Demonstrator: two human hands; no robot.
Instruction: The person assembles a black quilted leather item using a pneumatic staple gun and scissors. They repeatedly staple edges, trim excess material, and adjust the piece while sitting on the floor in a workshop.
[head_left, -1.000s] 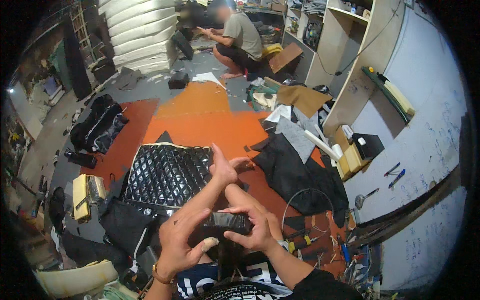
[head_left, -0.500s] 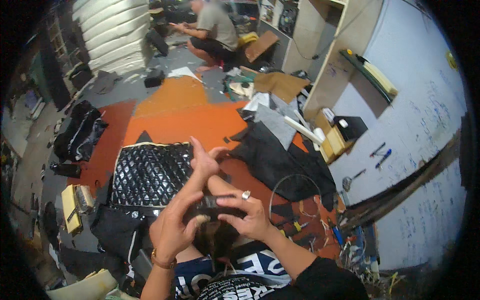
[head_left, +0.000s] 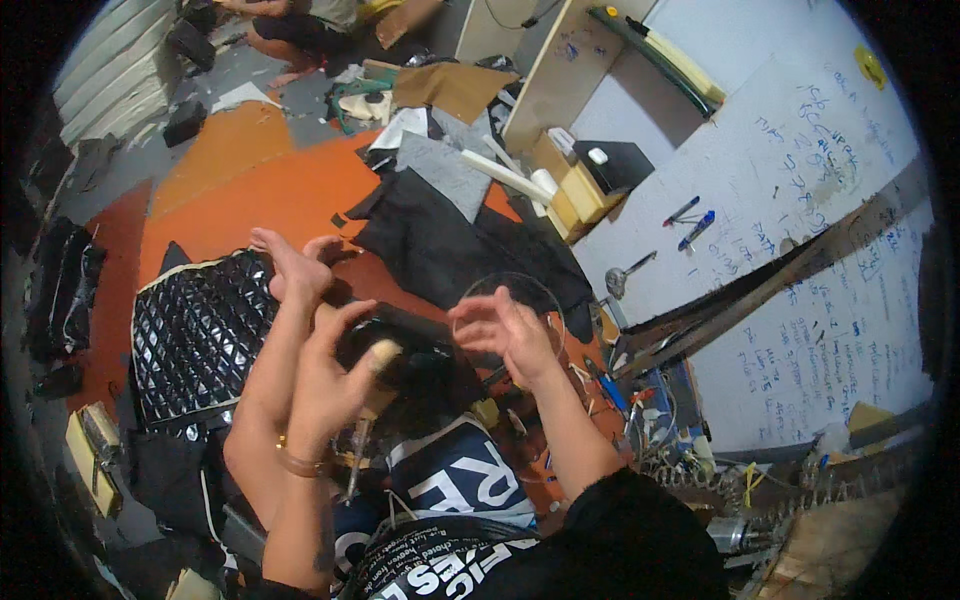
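My left hand (head_left: 335,375) is curled above my lap, thumb and fingers bent around a dark, glossy object (head_left: 395,338) whose kind I cannot make out. Its edges merge with the dark area behind. Below that hand a thin metallic rod-like item (head_left: 357,455) slants down over my lap. My right hand (head_left: 508,335) is apart from it, fingers spread and nothing in them, over a clear looped tube or wire (head_left: 562,318). Left of my bare feet (head_left: 290,268) lies a black quilted panel (head_left: 205,335) with pale edging.
Black cloth (head_left: 450,240) and grey scraps (head_left: 440,165) cover the floor ahead. Yellow foam blocks (head_left: 582,200) stand by the wall board at right, where pens (head_left: 695,230) lie. Tools and wires (head_left: 645,410) crowd my right side. A person (head_left: 300,35) squats at the far left.
The view has swung to the right, so the room has shifted left. My right hand has come away from the dark object and opened; my left hand has stayed by it.
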